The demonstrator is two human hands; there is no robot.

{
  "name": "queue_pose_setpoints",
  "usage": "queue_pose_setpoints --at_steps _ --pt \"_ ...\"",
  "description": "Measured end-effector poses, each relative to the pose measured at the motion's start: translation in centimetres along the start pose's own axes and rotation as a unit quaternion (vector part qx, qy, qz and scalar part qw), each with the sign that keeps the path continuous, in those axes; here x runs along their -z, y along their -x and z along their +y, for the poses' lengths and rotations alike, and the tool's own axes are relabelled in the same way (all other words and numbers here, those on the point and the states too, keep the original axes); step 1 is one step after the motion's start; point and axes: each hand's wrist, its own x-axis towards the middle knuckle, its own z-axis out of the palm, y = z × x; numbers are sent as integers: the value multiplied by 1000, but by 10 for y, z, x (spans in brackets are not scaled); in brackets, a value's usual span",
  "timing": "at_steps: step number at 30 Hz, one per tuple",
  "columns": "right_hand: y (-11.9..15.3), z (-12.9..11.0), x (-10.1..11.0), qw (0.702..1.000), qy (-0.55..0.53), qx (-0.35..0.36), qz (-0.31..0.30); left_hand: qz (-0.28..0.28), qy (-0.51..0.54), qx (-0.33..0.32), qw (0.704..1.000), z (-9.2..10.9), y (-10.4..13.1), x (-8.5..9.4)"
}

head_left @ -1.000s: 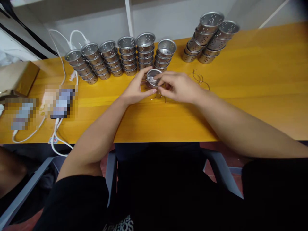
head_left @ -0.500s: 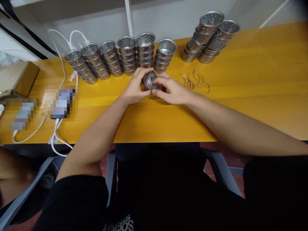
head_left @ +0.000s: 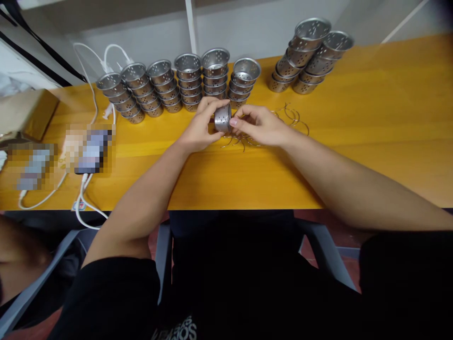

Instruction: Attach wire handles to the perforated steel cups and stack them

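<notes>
My left hand is closed around a small perforated metal cup, thumb below and fingers over the top. The cup lies on its side, its wall turned towards me. Close against the cup's right end is my right hand, thumb and fingertips pinched together. Whether those fingertips grip the cup's edge or a thin piece I cannot make out. Below and beside the right hand, several thin curved wires lie on the table, partly covered by it.
Stacks of perforated metal cups line the back of the yellow table, with taller leaning stacks at right. To the left are two blurred phones on white cables and a cardboard box. A person's bare limb shows at lower left.
The cup has turned so its side wall shows instead of its open mouth. My right fingers have come out of the mouth and shifted right, uncovering more wires below.
</notes>
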Motion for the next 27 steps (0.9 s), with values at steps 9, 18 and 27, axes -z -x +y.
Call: queue_pose_setpoints --at_steps 9,18,27 --pt "0 -11 5 998 -51 -38 11 -25 -17 -36 999 -1 -5 -1" --pt "-2 -4 9 995 -94 -18 16 -46 -37 -79 995 -11 -8 -4" --pt "-3 -8 8 992 -123 -30 11 -50 -80 -100 991 -19 -10 2"
